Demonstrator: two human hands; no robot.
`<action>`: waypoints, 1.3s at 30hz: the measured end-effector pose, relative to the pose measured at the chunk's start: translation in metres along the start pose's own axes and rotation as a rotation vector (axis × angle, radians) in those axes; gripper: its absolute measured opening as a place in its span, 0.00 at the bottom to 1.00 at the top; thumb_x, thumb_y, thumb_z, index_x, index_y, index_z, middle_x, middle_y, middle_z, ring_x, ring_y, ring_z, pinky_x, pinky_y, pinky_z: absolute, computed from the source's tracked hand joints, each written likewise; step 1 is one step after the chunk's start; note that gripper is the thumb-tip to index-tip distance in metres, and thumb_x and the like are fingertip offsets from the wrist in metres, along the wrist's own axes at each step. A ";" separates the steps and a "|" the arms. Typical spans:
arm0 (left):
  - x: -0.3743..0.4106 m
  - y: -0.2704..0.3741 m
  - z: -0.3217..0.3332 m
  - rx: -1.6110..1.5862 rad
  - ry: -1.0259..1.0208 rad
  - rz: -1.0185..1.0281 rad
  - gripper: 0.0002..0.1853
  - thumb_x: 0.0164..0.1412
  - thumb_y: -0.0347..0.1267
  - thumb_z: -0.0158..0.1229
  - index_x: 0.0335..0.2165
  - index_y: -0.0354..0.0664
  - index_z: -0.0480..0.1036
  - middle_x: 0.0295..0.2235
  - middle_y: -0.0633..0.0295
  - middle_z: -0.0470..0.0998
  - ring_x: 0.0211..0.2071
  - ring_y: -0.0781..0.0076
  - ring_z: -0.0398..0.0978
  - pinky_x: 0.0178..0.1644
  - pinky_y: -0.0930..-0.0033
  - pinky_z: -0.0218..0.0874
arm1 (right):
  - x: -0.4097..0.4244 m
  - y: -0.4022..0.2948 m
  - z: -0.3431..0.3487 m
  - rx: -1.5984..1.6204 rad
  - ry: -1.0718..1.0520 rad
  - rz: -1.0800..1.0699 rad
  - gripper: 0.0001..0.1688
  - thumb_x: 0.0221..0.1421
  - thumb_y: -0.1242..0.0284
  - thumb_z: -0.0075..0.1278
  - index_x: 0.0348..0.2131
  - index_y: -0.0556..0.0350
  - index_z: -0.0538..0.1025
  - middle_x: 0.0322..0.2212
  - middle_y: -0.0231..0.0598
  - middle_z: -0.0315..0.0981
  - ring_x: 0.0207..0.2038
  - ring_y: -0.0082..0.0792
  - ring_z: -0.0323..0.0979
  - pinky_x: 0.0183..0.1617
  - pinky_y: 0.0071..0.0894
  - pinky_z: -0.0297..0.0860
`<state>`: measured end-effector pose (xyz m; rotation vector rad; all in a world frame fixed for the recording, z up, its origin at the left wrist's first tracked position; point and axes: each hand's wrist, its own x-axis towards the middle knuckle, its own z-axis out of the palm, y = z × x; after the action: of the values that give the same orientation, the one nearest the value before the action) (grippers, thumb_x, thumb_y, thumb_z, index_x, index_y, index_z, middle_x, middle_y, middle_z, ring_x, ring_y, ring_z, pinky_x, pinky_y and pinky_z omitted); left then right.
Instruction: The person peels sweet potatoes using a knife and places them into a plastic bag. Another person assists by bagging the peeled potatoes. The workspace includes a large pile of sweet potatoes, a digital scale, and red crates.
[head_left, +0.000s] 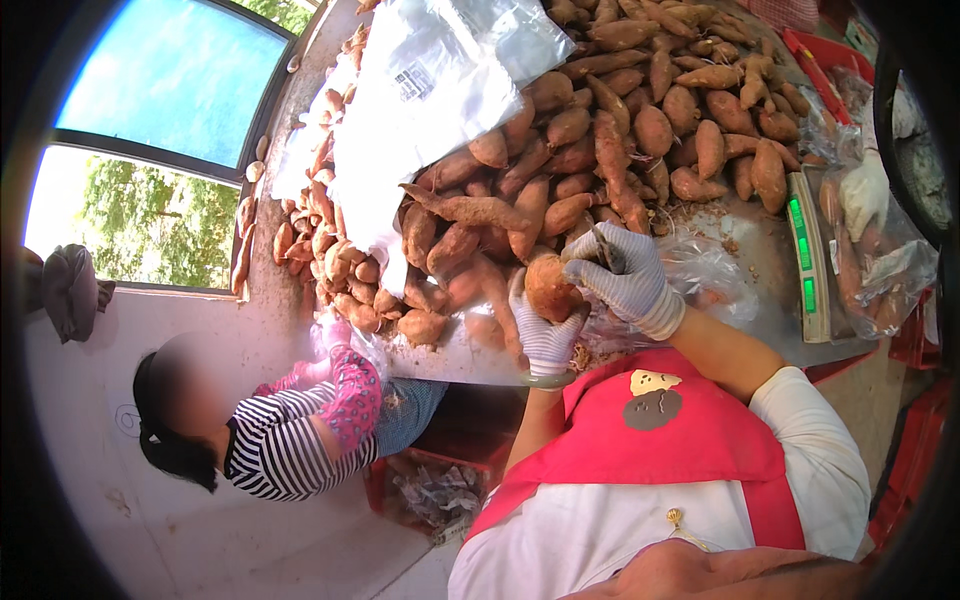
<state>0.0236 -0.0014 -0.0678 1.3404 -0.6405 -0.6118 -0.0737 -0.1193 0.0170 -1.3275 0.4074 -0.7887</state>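
Observation:
My left hand (547, 334), in a striped white knit glove with a bangle at the wrist, holds a round sweet potato (551, 289) from below. My right hand (626, 277), gloved alike, is closed around a small dark tool (609, 251), perhaps a knife, just above and to the right of that sweet potato. The tool's tip is partly hidden by the fingers. Beyond both hands lies a large heap of sweet potatoes (615, 142) on the table. A crumpled clear plastic bag (705, 274) lies beside my right wrist.
White plastic bags (435, 82) cover part of the heap. At right, a co-worker's gloved hand (862, 191) touches a bagged load on a scale (810, 255) with green displays. A co-worker in striped clothing (300, 442) stands at left by smaller sweet potatoes (349, 270). A red crate (382, 480) sits below the table.

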 end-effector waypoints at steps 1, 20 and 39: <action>0.001 0.009 0.005 0.027 0.061 0.054 0.39 0.39 0.19 0.63 0.52 0.36 0.56 0.46 0.56 0.66 0.46 0.67 0.67 0.52 0.68 0.60 | 0.000 0.003 0.002 0.032 -0.011 0.023 0.06 0.49 0.78 0.57 0.30 0.59 0.75 0.20 0.22 0.67 0.22 0.11 0.56 0.26 0.12 0.57; 0.005 0.016 -0.021 0.074 0.050 -0.097 0.26 0.42 0.20 0.59 0.44 0.36 0.65 0.39 0.61 0.70 0.39 0.74 0.69 0.45 0.73 0.62 | 0.011 0.010 -0.011 -0.911 -0.257 -0.130 0.16 0.45 0.62 0.57 0.28 0.54 0.71 0.23 0.45 0.73 0.28 0.47 0.73 0.33 0.42 0.68; 0.007 0.064 0.020 -0.145 -0.269 -0.162 0.41 0.47 0.27 0.60 0.58 0.33 0.51 0.52 0.54 0.61 0.53 0.63 0.61 0.56 0.63 0.54 | 0.001 0.026 -0.066 0.558 0.217 0.474 0.20 0.51 0.56 0.51 0.36 0.50 0.74 0.28 0.26 0.72 0.26 0.19 0.68 0.27 0.16 0.66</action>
<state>0.0166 -0.0117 -0.0017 1.1911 -0.6937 -0.9631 -0.1108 -0.1651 -0.0223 -0.5910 0.5951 -0.5847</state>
